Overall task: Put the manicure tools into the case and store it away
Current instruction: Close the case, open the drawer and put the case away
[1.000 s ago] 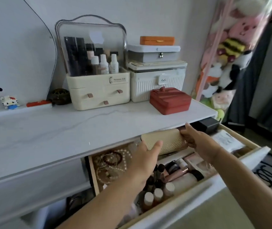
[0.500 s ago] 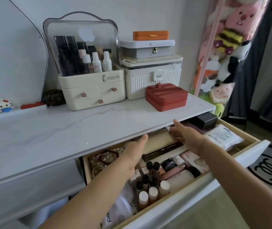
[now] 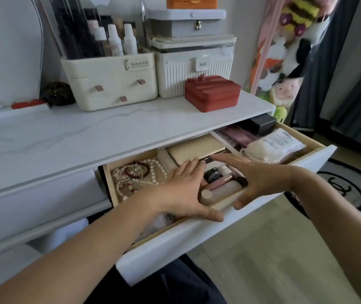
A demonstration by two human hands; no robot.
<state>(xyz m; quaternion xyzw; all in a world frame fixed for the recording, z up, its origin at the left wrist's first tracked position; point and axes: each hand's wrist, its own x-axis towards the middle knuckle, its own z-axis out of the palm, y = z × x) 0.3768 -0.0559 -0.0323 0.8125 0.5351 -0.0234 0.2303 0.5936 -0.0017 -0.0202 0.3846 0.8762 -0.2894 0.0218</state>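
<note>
Case (image 3: 194,148) lowered into drawer (image 3: 219,233), left hand (image 3: 181,189), right hand (image 3: 258,176) flat, fingers (image 3: 189,170) straight

"Serious Life" on the cream organiser (image 3: 111,82); "KaSs", roughly, on the ribbed box's tag (image 3: 203,64)

The white marbled tabletop (image 3: 87,137) in front of me carries a cream organizer (image 3: 111,84), a ribbed white box (image 3: 194,73) just beside it, and a red box (image 3: 212,93) in front of that. A dark round ornament (image 3: 57,93) sits further left. Below, my open drawer (image 3: 219,233) holds the gold case (image 3: 194,148) (lying flat, towards the back), with pearl bracelets (image 3: 140,174) to its left and a white packet (image 3: 278,148) to its right.
</note>
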